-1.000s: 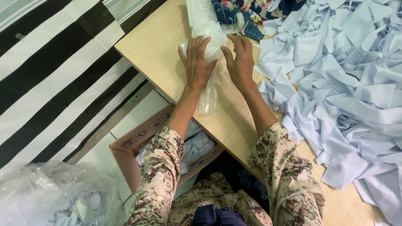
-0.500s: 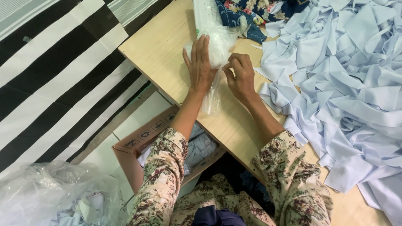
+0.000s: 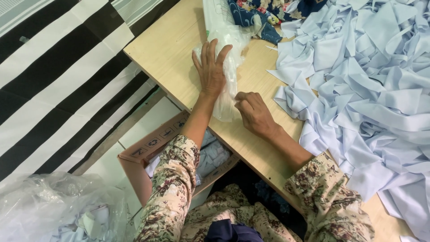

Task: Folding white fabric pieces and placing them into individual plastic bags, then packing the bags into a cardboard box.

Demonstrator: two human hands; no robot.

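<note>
The left hand (image 3: 211,69) lies flat with its fingers spread on a clear plastic bag (image 3: 226,67) on the wooden worktop (image 3: 172,54), pressing it down. The right hand (image 3: 251,112) has moved: a moment ago it was up beside the left hand on the bag, and now it has come back toward the body, fingers curled together and pinching the bag's loose lower part near the worktop edge. To my judgement, the bag is being stretched or smoothed between the two hands.

The bag holds something white; its upper end goes under a dark blue flowered cloth (image 3: 251,15). To the right a big heap of pale blue fabric strips (image 3: 367,76) covers the worktop. Below the worktop an open brown cardboard box (image 3: 148,154) stands on the floor, with small black symbols printed on its flap. At the lower left lies a crumpled transparent plastic sack (image 3: 49,206).
</note>
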